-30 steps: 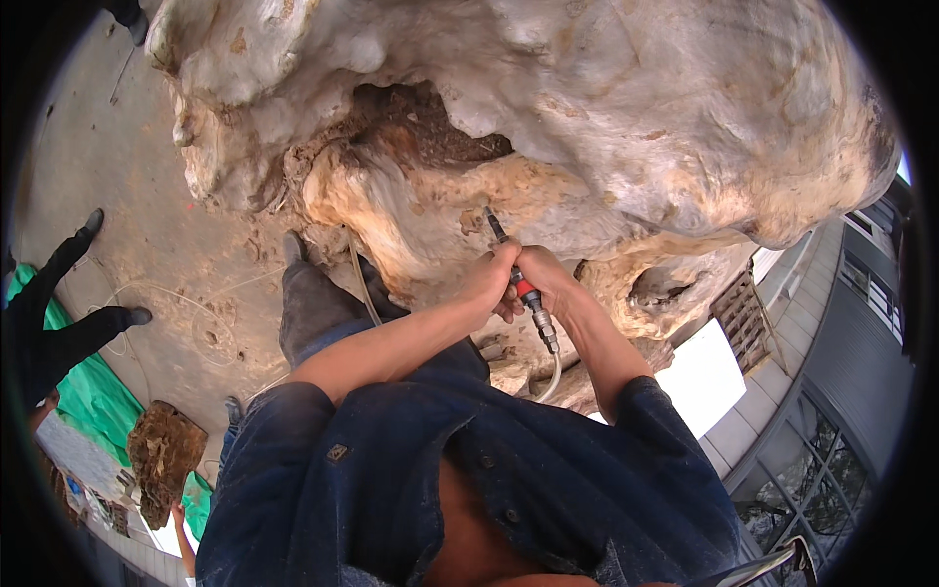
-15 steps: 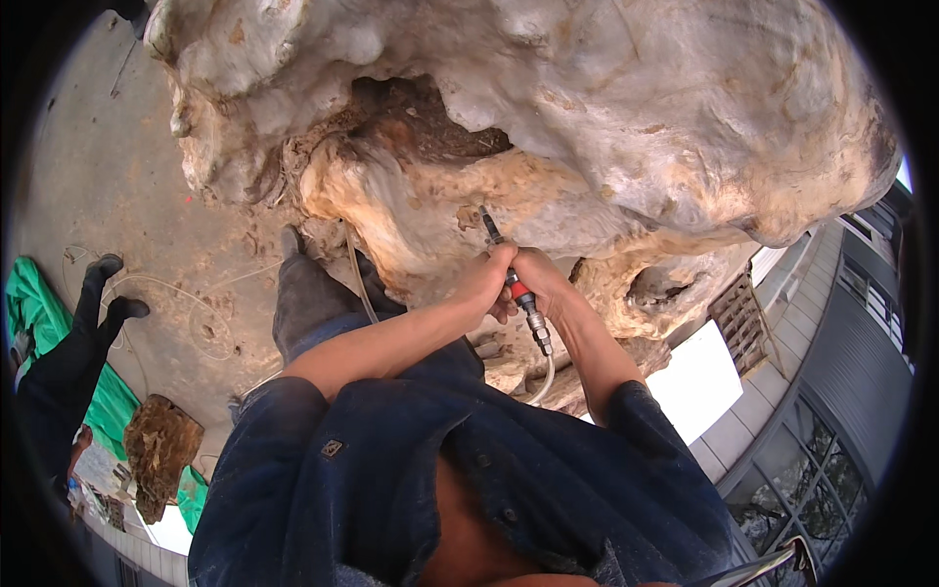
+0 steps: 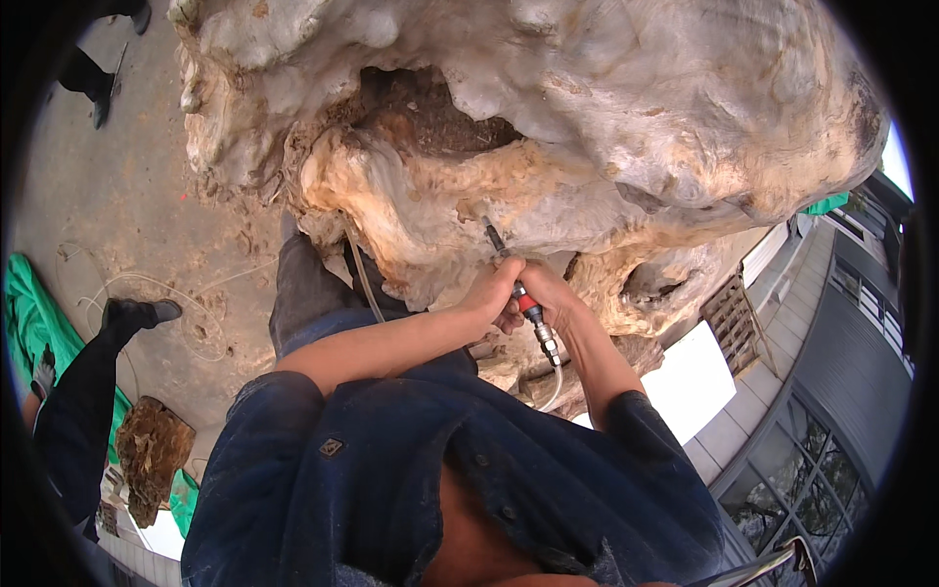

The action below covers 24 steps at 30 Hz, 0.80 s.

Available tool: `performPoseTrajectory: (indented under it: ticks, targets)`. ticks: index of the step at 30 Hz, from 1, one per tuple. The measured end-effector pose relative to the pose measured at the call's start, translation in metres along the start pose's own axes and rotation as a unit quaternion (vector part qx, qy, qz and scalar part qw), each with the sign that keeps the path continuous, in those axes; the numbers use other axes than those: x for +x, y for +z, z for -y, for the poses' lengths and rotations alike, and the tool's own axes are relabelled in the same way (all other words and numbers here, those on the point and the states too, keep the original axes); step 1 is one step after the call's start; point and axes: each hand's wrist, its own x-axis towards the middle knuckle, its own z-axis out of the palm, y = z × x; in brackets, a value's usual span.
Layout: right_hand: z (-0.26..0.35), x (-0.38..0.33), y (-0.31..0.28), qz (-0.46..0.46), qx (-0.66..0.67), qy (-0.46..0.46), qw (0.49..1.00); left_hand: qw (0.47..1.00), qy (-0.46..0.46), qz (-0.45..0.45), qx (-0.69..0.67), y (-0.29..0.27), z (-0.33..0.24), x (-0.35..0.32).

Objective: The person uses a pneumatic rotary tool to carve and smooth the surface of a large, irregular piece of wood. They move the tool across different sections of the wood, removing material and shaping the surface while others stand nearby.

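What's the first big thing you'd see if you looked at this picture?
A huge, knobbly, pale tree stump fills the top, with a dark hollow in it. Right under it, in the middle, the left hand and right hand grip a thin air tool pressed against the wood. At far left, another person's dark leg stands beside a green tarp.

The handheld air tool (image 3: 518, 289) was slim and pencil-like, dark at the front with a red band and a silver metal coupling at its rear; it lay tilted, tip up and to the left, rear down and to the right; its tip met the pale surface of the big gnarled wood root (image 3: 548, 127); a light hose (image 3: 554, 383) ran down from the coupling; the root was huge, knobbly and cream to orange-brown, with a dark hollow near its top and rough cavities along its lower edge; it filled the upper view.
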Motion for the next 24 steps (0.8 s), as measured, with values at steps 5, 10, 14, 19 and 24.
performPoseTrajectory:
  ticks: [5, 10, 14, 19, 24]
  targets:
    - [0.011, 0.021, 0.019, 0.003, -0.017, -0.011, 1.0, 1.0, 0.021, 0.009, -0.005, -0.026, -0.013, 0.01]
    - [-0.015, -0.001, 0.012, -0.04, 0.0, 0.011, 0.999, 0.998, -0.03, 0.046, 0.025, -0.017, 0.006, -0.006]
    - [-0.023, -0.017, 0.011, -0.044, 0.007, 0.022, 0.999, 0.995, -0.042, 0.085, 0.032, -0.01, 0.018, -0.011]
    - [-0.007, 0.008, 0.029, -0.007, -0.003, -0.018, 1.0, 1.0, 0.003, 0.025, 0.003, -0.031, -0.001, -0.006]
    - [0.004, 0.018, 0.039, -0.016, -0.04, -0.01, 0.999, 1.0, 0.012, 0.015, -0.001, -0.041, -0.004, -0.002]
